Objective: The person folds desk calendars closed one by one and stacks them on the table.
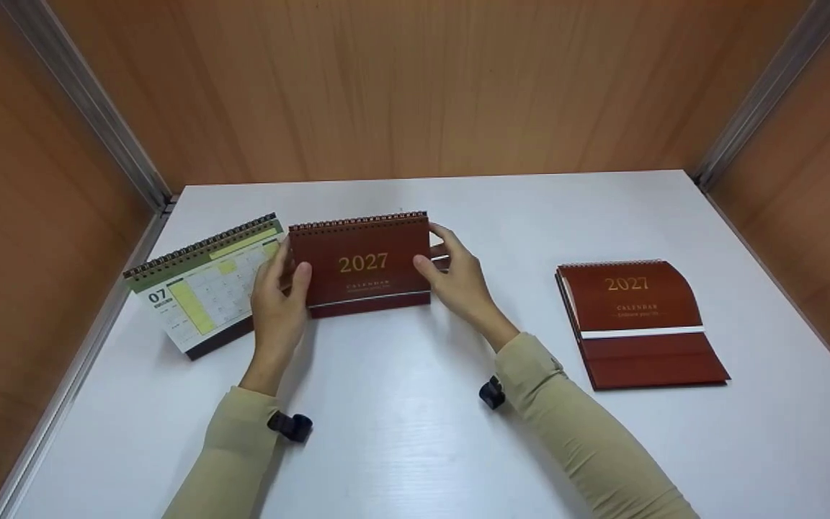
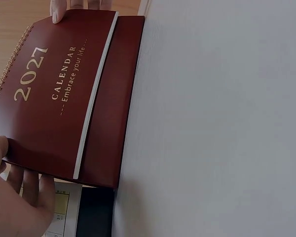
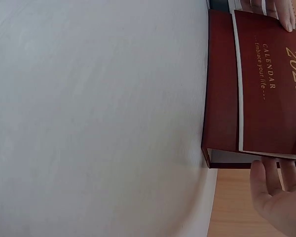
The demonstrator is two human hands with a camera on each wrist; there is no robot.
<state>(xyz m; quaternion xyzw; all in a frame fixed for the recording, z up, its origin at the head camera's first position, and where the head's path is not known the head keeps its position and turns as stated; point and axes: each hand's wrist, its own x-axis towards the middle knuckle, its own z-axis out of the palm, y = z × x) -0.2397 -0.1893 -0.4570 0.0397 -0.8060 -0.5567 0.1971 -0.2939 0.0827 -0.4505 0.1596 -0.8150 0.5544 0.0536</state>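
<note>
Furthest left, just beyond the left hand, a calendar [image 1: 202, 292] shows a white and green page marked 07, sitting at a slant with its spiral edge up and partly covered from my view by that hand. Next comes the left hand [image 1: 278, 299] itself, gripping the near end of a dark red calendar [image 1: 364, 274], thumb on the front cover. That calendar is held between the two hands, its gold 2027 facing the person; I can't quite tell whether its foot touches the white table [image 1: 400, 411]. At its other end the right hand [image 1: 462, 281] grips too, thumb on the cover, fingers round the side edge. Well to the right of that grip, another red 2027 calendar [image 1: 638, 357] lies on the table, apart from both hands.
</note>
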